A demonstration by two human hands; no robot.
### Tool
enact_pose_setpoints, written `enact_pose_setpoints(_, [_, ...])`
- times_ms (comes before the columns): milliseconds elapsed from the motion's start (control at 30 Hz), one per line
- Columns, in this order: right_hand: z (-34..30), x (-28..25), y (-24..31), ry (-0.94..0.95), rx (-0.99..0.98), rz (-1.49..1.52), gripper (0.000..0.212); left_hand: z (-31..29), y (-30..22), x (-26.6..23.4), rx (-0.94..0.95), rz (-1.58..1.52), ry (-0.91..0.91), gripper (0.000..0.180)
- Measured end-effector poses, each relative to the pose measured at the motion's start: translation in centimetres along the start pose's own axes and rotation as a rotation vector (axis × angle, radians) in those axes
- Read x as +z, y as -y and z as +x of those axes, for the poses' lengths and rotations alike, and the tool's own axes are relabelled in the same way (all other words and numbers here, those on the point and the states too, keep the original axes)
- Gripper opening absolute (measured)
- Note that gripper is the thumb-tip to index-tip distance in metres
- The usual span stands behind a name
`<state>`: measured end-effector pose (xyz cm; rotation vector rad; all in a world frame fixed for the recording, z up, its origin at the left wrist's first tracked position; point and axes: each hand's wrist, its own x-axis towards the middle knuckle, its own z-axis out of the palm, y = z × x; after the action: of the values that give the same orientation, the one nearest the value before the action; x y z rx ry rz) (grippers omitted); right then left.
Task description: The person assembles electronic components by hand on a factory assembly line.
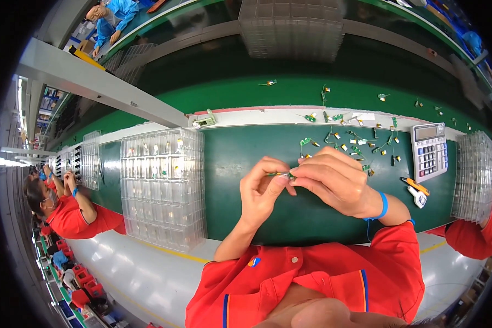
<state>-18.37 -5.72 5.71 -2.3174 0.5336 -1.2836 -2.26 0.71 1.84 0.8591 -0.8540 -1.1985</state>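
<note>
Green bench [232,158] beneath, I have the left hand [262,188] and right hand [338,180] pinching one small wired board [291,176] between their fingers [311,174], likely for steadiness, with loose boards [362,141] lying beyond, presumably for easy reach

Your head carries this view, the left of two fisheye cameras worn side by side, looking down and forward over your red shirt [306,270]. It sits close above your left hand [262,190] and right hand [338,183], which show right of the middle, with the green bench [228,210] beneath them. The wide lens also takes in the pale floor [128,268] at left and bends straight edges toward its dark rim.
</note>
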Motion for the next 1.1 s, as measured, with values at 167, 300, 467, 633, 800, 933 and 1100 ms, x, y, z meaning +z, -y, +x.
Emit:
enact_pose_setpoints(167, [0.0,0.1,0.1,0.002,-0.031,0.002,0.023,-0.2,0.6,-0.6,0.19,0.185,0.125,0.019])
enact_pose_setpoints(300, [0.0,0.2,0.0,-0.014,-0.045,0.031,0.023,-0.2,0.4,-0.4,0.236,0.231,0.117,0.018])
enact_pose_setpoints(467, [0.3,-0.1,-0.1,0.024,0.02,0.083,0.023,-0.2,0.3,-0.3,0.221,0.255,0.056,0.016])
enact_pose_setpoints(633, [0.3,-0.1,0.1,0.16,0.476,0.444,0.025,0.3,0.0,-1.5,0.28,0.435,0.115,0.019])
enact_pose_setpoints(800, [-0.5,0.8,-0.3,0.208,0.609,0.609,0.017,0.1,-0.8,-1.4,0.455,0.583,0.19,0.026])
enact_pose_setpoints(933, [-0.2,1.0,0.6,0.232,0.648,0.708,0.018,-0.3,-1.2,-1.5,0.379,0.591,0.136,0.022])
enact_pose_setpoints(1100, [0.2,1.6,0.8,0.236,0.691,0.786,0.017,-0.6,-1.2,-1.4,0.379,0.578,0.132,0.021])
